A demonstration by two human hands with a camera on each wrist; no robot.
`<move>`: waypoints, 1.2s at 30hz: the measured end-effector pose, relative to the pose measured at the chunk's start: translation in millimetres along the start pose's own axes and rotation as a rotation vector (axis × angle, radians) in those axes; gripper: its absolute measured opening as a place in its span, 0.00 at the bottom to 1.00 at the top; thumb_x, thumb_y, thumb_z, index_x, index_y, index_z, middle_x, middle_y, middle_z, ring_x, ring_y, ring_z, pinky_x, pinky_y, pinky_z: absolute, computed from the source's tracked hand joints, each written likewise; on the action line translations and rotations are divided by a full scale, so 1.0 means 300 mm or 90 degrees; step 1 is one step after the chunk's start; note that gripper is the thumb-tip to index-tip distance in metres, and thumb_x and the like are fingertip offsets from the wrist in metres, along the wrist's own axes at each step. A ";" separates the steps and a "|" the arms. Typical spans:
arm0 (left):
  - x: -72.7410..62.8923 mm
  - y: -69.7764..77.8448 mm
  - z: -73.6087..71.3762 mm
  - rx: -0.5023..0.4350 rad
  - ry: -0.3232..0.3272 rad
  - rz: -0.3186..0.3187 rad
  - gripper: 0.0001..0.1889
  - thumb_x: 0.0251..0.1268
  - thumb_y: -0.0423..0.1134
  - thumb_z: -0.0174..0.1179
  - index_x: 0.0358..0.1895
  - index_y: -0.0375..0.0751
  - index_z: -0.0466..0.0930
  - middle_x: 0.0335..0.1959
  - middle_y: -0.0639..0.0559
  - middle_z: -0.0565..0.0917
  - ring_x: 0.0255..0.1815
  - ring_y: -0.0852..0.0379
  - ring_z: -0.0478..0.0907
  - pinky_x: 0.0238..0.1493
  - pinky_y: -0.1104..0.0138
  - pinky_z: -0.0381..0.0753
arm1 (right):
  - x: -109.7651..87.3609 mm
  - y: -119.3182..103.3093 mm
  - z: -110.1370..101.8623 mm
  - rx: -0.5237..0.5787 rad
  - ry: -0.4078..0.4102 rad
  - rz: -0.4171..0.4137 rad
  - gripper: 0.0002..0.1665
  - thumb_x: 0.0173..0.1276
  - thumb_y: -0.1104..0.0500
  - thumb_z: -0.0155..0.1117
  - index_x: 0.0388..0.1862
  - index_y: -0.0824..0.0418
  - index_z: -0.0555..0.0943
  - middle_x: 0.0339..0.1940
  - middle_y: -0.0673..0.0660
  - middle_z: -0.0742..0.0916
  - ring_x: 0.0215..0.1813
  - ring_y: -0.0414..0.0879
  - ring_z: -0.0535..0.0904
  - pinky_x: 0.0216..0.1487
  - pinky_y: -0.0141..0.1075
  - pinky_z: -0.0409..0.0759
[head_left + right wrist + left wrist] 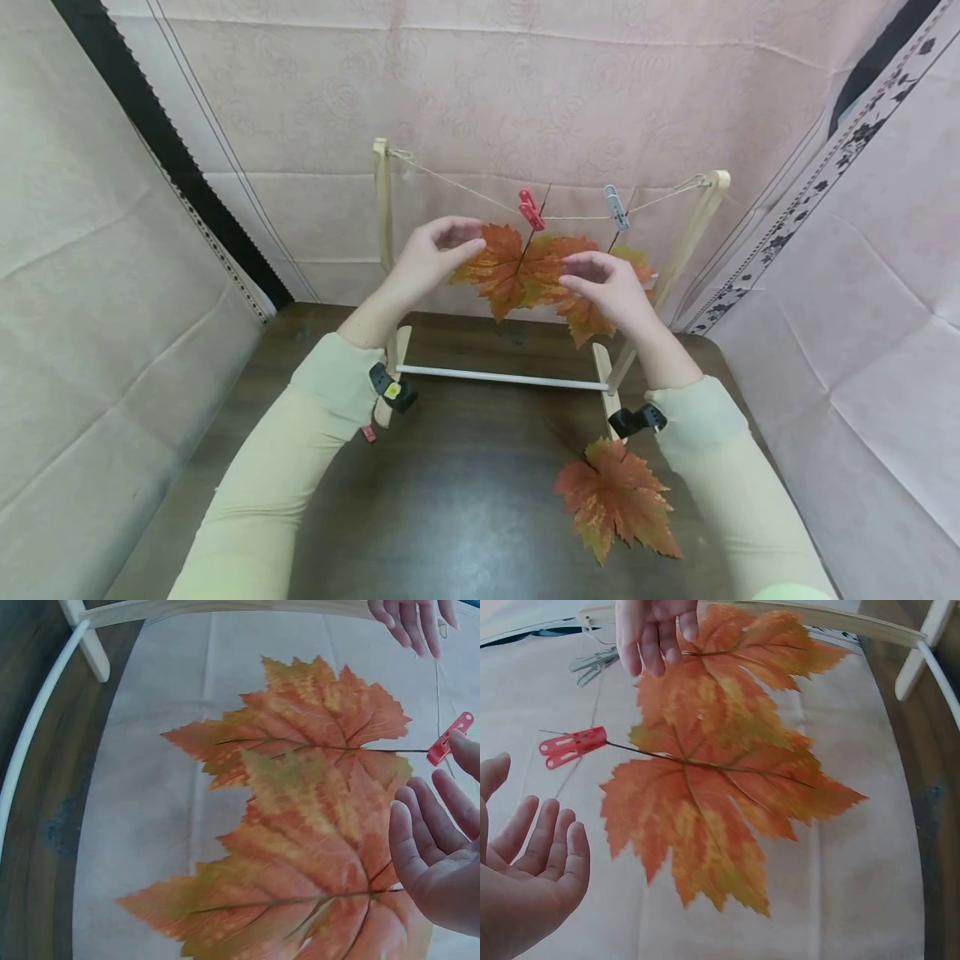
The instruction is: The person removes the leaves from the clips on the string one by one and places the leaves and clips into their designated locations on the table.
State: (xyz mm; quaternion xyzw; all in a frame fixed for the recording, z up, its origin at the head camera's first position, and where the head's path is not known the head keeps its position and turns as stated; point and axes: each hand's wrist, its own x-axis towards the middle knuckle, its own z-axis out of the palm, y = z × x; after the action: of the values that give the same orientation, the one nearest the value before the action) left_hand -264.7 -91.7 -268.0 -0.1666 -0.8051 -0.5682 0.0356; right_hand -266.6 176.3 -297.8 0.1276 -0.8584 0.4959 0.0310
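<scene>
Two orange-and-green maple leaves hang by dark stems from a string (pixel 465 188). A red clothespin (pixel 531 210) clips the left leaf (pixel 705 795) and a grey-blue clothespin (pixel 617 208) clips the right leaf (pixel 300 900); the leaves overlap. My left hand (pixel 438 250) is beside the left leaf's edge, its fingers loosely bent, nothing held. Just in front of the right leaf is my right hand (pixel 607 283), fingers relaxed and thumb apart, holding nothing. In the head view it hides part of that leaf.
A wooden frame with a left post (pixel 382 200), right post (pixel 693 225) and white crossbar (pixel 502 377) stands on the dark table (pixel 435 517). Another maple leaf (pixel 618 500) lies front right. A small red clothespin (pixel 368 433) lies by the left foot. Pale cloth hangs around.
</scene>
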 end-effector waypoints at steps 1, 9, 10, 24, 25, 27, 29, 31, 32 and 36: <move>0.007 0.009 0.004 -0.001 0.003 0.003 0.22 0.65 0.44 0.58 0.59 0.40 0.73 0.57 0.46 0.77 0.57 0.53 0.74 0.61 0.62 0.73 | 0.005 -0.008 0.003 0.007 0.008 -0.001 0.22 0.65 0.55 0.63 0.55 0.63 0.76 0.53 0.61 0.82 0.45 0.38 0.78 0.43 0.24 0.77; 0.062 0.065 0.036 -0.031 0.011 0.023 0.22 0.64 0.45 0.59 0.60 0.43 0.72 0.58 0.49 0.76 0.57 0.56 0.73 0.60 0.66 0.73 | 0.040 -0.050 0.014 0.051 0.051 0.001 0.26 0.64 0.54 0.64 0.58 0.63 0.74 0.56 0.61 0.80 0.48 0.38 0.77 0.46 0.25 0.77; 0.070 0.072 0.040 -0.033 0.012 0.024 0.23 0.64 0.46 0.59 0.60 0.43 0.72 0.58 0.50 0.76 0.57 0.57 0.73 0.60 0.67 0.73 | 0.046 -0.054 0.015 0.057 0.056 0.002 0.26 0.64 0.54 0.64 0.59 0.63 0.74 0.56 0.62 0.80 0.49 0.40 0.77 0.47 0.26 0.78; 0.154 0.120 0.072 -0.039 0.016 -0.024 0.27 0.63 0.47 0.60 0.64 0.43 0.68 0.62 0.50 0.75 0.59 0.58 0.73 0.57 0.68 0.76 | 0.133 -0.082 0.070 0.064 0.050 0.024 0.27 0.64 0.56 0.64 0.62 0.58 0.73 0.61 0.59 0.79 0.55 0.51 0.77 0.55 0.41 0.79; 0.156 0.120 0.074 -0.038 0.016 -0.026 0.27 0.63 0.47 0.60 0.64 0.43 0.68 0.62 0.50 0.75 0.60 0.58 0.73 0.57 0.68 0.76 | 0.136 -0.084 0.074 0.064 0.050 0.026 0.27 0.64 0.56 0.64 0.62 0.58 0.73 0.60 0.59 0.79 0.54 0.50 0.77 0.54 0.40 0.80; 0.159 0.120 0.078 -0.032 0.011 -0.028 0.28 0.63 0.47 0.59 0.65 0.44 0.67 0.63 0.50 0.74 0.60 0.58 0.73 0.58 0.68 0.75 | 0.140 -0.086 0.078 0.069 0.047 0.031 0.27 0.64 0.56 0.64 0.62 0.57 0.73 0.60 0.58 0.79 0.54 0.50 0.77 0.52 0.39 0.80; 0.164 0.122 0.081 -0.024 0.008 -0.031 0.28 0.64 0.47 0.59 0.66 0.44 0.66 0.63 0.50 0.74 0.61 0.58 0.72 0.59 0.69 0.75 | 0.145 -0.084 0.081 0.072 0.046 0.039 0.28 0.64 0.56 0.63 0.63 0.56 0.72 0.61 0.58 0.78 0.53 0.49 0.76 0.50 0.38 0.81; 0.170 0.122 0.085 -0.021 0.004 -0.030 0.28 0.64 0.47 0.58 0.66 0.44 0.66 0.64 0.50 0.73 0.61 0.58 0.72 0.59 0.69 0.75 | 0.151 -0.081 0.081 0.073 0.047 0.046 0.28 0.65 0.55 0.63 0.64 0.55 0.71 0.62 0.57 0.78 0.53 0.48 0.76 0.48 0.35 0.81; 0.172 0.123 0.087 -0.018 0.003 -0.029 0.28 0.65 0.46 0.58 0.66 0.44 0.66 0.64 0.50 0.73 0.61 0.57 0.72 0.59 0.69 0.75 | 0.153 -0.079 0.082 0.073 0.047 0.049 0.29 0.65 0.55 0.63 0.65 0.55 0.71 0.62 0.57 0.77 0.52 0.48 0.76 0.46 0.34 0.82; 0.186 0.128 0.100 -0.004 -0.002 -0.024 0.27 0.64 0.44 0.58 0.66 0.44 0.66 0.64 0.50 0.73 0.61 0.57 0.73 0.58 0.69 0.76 | 0.164 -0.072 0.084 0.073 0.044 0.051 0.29 0.65 0.56 0.63 0.64 0.57 0.71 0.62 0.58 0.77 0.50 0.48 0.76 0.40 0.29 0.81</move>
State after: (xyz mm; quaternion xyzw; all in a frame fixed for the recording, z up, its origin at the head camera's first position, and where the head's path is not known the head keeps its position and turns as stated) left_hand -301.4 -39.8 -230.2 -0.1526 -0.8064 -0.5708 0.0234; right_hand -306.9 135.2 -283.4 0.0775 -0.8315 0.5491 0.0330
